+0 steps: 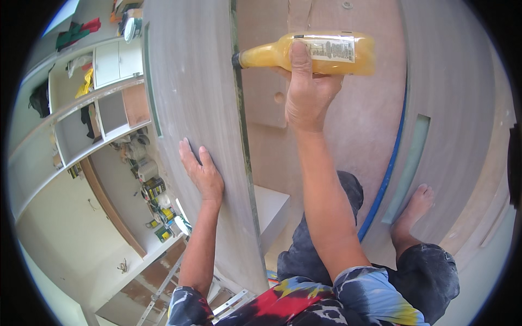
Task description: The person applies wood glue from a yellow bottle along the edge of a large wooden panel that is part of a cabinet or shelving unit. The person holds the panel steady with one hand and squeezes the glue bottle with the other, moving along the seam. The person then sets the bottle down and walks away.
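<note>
My right hand (pixel 312 89) is closed around a glue bottle (pixel 363 53) of clear plastic with yellowish contents and a printed label. The bottle lies sideways, its dark tip at the near edge of a grey wood-grain panel (pixel 191 98); whether the tip touches that edge cannot be told. Along this edge runs a dark greenish strip (pixel 244 138). My left hand (pixel 202 175) rests on the panel's face with its fingers apart, holding nothing.
A second grey panel (pixel 452 122) with a pale green recessed strip (pixel 408 171) lies at right, my bare foot on it. Beside it runs a blue edge (pixel 383 187). White shelving (pixel 77 150), boxed supplies (pixel 155 189) and a metal ladder (pixel 157 295) stand left. A white box-like piece (pixel 271 208) is below the bottle.
</note>
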The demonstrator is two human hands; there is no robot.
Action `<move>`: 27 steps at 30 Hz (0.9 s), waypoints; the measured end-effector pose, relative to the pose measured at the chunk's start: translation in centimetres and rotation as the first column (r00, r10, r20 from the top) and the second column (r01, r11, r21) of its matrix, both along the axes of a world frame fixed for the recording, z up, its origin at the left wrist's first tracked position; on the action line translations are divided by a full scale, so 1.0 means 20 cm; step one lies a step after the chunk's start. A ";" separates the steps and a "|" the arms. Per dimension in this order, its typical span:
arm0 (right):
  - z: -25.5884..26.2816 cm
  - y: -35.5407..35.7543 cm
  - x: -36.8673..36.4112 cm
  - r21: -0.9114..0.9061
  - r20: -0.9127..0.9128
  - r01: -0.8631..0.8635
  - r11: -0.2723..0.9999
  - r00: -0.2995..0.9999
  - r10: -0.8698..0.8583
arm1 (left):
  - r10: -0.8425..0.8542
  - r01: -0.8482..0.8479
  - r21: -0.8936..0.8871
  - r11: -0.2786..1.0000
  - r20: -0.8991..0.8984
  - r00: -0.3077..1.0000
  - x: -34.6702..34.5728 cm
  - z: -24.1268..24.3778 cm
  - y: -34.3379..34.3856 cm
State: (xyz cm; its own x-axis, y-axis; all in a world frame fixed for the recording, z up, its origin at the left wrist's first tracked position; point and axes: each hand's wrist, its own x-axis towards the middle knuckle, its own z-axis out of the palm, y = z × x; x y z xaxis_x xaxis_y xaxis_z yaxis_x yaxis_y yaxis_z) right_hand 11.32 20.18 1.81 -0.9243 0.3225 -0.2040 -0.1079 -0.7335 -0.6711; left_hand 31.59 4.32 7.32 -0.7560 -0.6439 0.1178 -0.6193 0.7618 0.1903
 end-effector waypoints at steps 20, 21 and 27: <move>-0.06 -0.01 -0.09 -0.094 0.045 -0.008 0.996 0.999 0.013 | -0.017 0.018 -0.044 0.999 0.029 0.999 0.00 -0.01 -0.01; -0.05 0.01 -0.08 -0.133 0.048 -0.034 0.991 0.998 0.041 | -0.018 0.019 -0.042 0.999 0.032 0.999 0.00 -0.01 0.00; -0.09 -0.01 -0.11 0.021 -0.050 -0.041 0.999 0.998 0.042 | -0.026 0.027 -0.035 0.999 0.032 0.999 0.00 -0.01 0.00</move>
